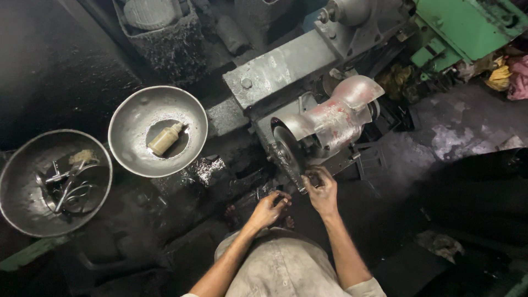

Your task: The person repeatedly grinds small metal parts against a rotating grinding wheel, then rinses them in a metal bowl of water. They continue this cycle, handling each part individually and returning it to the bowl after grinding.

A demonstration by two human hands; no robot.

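Observation:
A grinding wheel (287, 153) sits under a worn metal guard (335, 113) on a grey bench grinder. My right hand (322, 190) is up against the wheel's lower edge, its fingers pinched on a small dark metal piece (313, 179). My left hand (269, 208) hovers just left and below, fingers curled, possibly touching the same piece; what it grips is too dark to tell. My knees in light trousers show at the bottom.
Two metal bowls stand at left: one (126, 137) holds a small tan bottle (165, 139) in liquid, the other (22, 209) holds scissor-like metal parts (69, 184). A green machine (467, 27) is at top right, rags (509, 74) beside it. A debris-covered bin (165, 38) is behind.

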